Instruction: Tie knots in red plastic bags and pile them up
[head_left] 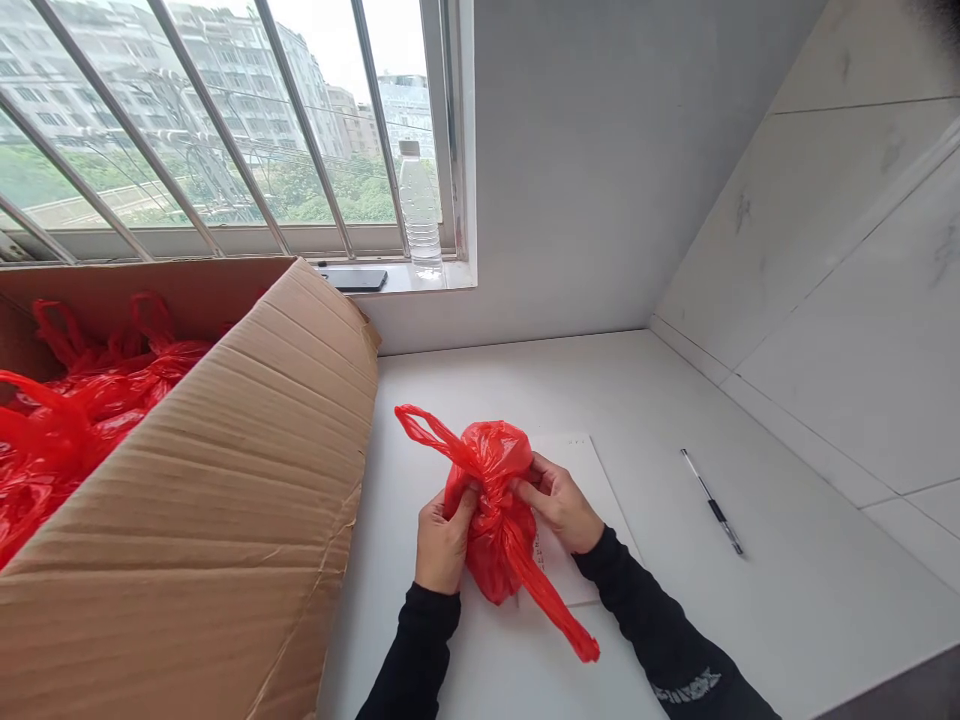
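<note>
A red plastic bag [499,585], knotted at its middle, is between my two hands above the white table. One handle loop sticks out to the upper left and the other hangs toward the lower right. My left hand [444,540] grips the bag's left side, thumb near the knot. On the right side, my right hand [559,500] holds the bag with the thumb laid close to the knot and the fingers behind it. What the bag contains is hidden. Under the bag and my right hand lies a white paper pad [581,465] with some small writing, partly covered.
To the left stands a large cardboard box [247,430] holding several red plastic bags [112,400]. A pen [712,502] lies on the white table [765,640] at the right. On the windowsill are a clear water bottle [420,215] and a dark phone [356,280]. Walls close off the back and right.
</note>
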